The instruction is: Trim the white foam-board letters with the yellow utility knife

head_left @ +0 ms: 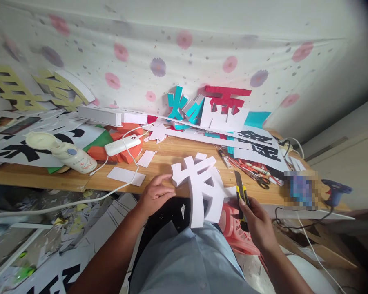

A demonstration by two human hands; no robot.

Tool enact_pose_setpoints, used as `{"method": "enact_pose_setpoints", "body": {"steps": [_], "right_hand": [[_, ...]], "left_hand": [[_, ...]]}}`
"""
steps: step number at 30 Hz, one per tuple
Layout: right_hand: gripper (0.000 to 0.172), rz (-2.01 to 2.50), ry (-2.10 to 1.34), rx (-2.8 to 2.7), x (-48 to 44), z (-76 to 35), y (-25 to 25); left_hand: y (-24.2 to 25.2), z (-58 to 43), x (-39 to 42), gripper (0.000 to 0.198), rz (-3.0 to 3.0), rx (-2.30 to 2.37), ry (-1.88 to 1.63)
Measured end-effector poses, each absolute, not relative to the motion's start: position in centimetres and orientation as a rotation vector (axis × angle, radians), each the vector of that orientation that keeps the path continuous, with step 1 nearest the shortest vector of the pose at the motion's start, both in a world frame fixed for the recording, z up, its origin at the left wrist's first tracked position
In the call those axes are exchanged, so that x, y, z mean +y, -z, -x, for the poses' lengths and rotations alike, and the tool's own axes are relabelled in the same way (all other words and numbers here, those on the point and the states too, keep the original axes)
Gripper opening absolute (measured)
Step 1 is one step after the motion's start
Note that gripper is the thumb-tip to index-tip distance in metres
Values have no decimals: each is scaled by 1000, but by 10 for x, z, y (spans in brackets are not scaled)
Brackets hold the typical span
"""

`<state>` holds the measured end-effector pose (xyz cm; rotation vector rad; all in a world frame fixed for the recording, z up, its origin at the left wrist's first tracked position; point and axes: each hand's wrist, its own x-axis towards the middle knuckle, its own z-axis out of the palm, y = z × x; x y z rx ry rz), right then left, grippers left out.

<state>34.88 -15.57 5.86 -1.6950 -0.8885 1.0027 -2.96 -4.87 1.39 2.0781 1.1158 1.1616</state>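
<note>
A white foam-board character with thick sides hangs partly over the front edge of the table, its lower end against my shirt. My left hand is just left of it, fingers stretched out and holding nothing; whether the fingertips touch its side I cannot tell. In my right hand is a yellow and black utility knife, its blade out and pointing up and away from me. A narrow white strip runs between the character and the knife hand.
White foam pieces, a power strip with its cord and a bottle lie to the left. Scissors and a blue glue gun are at right. Coloured characters lean at the back. A pink plastic stool stands below.
</note>
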Motion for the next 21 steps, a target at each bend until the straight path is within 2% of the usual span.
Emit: {"method": "enact_pose_setpoints", "body": {"steps": [2, 5, 9, 10, 14, 21], "right_hand": [[74, 1686, -1020, -881, -156, -350, -58], [74, 1691, -1024, -875, -155, -350, -58], [69, 1674, -1017, -886, -150, -349, -57], [68, 1670, -1020, -883, -147, -350, -56], [59, 1553, -1076, -874, -129, -356, -51], [48, 1380, -1256, -843, -72, -364, -54]], "left_hand": [[-15, 36, -51, 27, -1983, 1173, -1244], [-18, 34, -36, 25, -1797, 1312, -1344], [-23, 21, 0, 57, -1610, 1288, -1172], [-24, 18, 6, 60, -1594, 1277, -1125], [-25, 14, 0, 55, -1599, 1294, -1066], [-13, 22, -46, 40, -1754, 1294, -1191]]}}
